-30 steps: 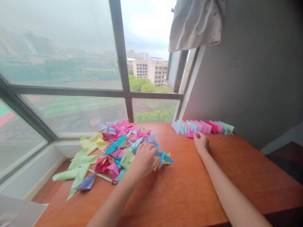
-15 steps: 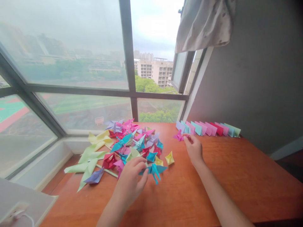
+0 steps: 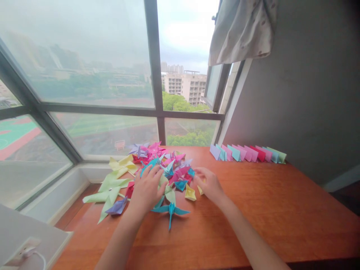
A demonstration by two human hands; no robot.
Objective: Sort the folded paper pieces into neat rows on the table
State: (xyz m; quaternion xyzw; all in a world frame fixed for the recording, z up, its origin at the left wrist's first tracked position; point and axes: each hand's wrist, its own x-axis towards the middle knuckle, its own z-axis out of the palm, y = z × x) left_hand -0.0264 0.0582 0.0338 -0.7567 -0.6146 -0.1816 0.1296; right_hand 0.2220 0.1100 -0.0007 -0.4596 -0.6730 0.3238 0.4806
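My left hand (image 3: 147, 187) reaches over the pile of folded paper with its fingers spread, holding nothing that shows. A blue paper crane (image 3: 171, 210) lies on the table in front of it, wings spread. At the pile's right edge is my right hand (image 3: 209, 183), fingers apart and bent toward the pile, nothing visible in them. Beside it sit a yellow paper boat (image 3: 190, 192) and another yellow piece, partly covered by this hand. A pink paper crane (image 3: 180, 174) and a blue paper boat (image 3: 181, 185) lie between my hands.
Green paper pinwheels (image 3: 110, 190), a yellow pinwheel (image 3: 123, 165) and a purple paper boat (image 3: 117, 206) lie on the left of the wooden table (image 3: 253, 210). Several folded cards (image 3: 247, 153) stand in a row along the back right. Windows border the table's far side.
My right hand has moved left to the pile and released the pink crane. My left hand has let go of the blue crane, now lying nearer me, and moved up-left over the pile.
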